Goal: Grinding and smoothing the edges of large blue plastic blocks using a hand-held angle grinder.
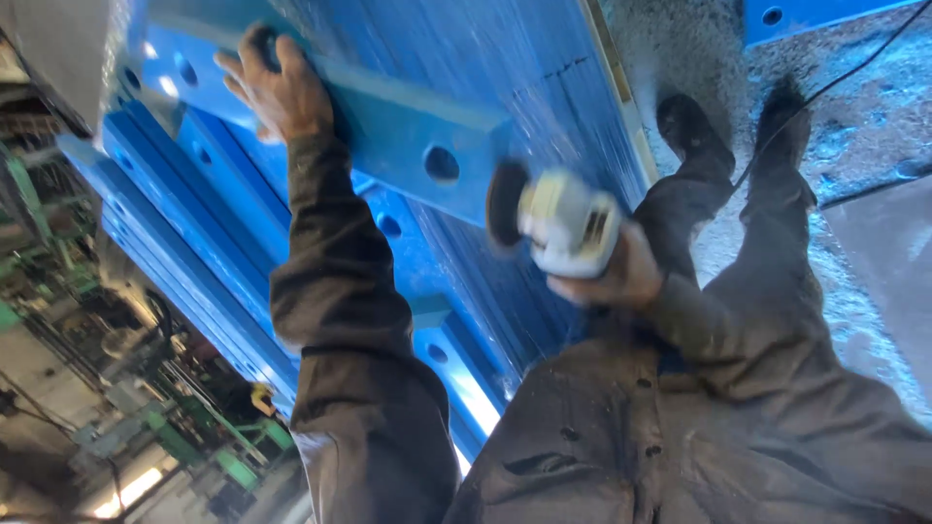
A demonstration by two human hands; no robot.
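Note:
My left hand (277, 87) rests with spread fingers on a long blue bar (408, 126) that has round holes in it. The bar lies across a stack of similar blue slabs (184, 252). My right hand (612, 277) grips a white angle grinder (563, 223), its dark disc (505, 204) blurred and close to the end edge of the bar. Both arms wear dark grey sleeves. My legs and black shoes (694, 126) show at the right.
A black cable (835, 82) runs from the grinder side across the dusty concrete floor (874, 116). Another blue piece (806, 15) with a hole lies at the top right. Green machinery (194, 437) and workshop clutter fill the lower left.

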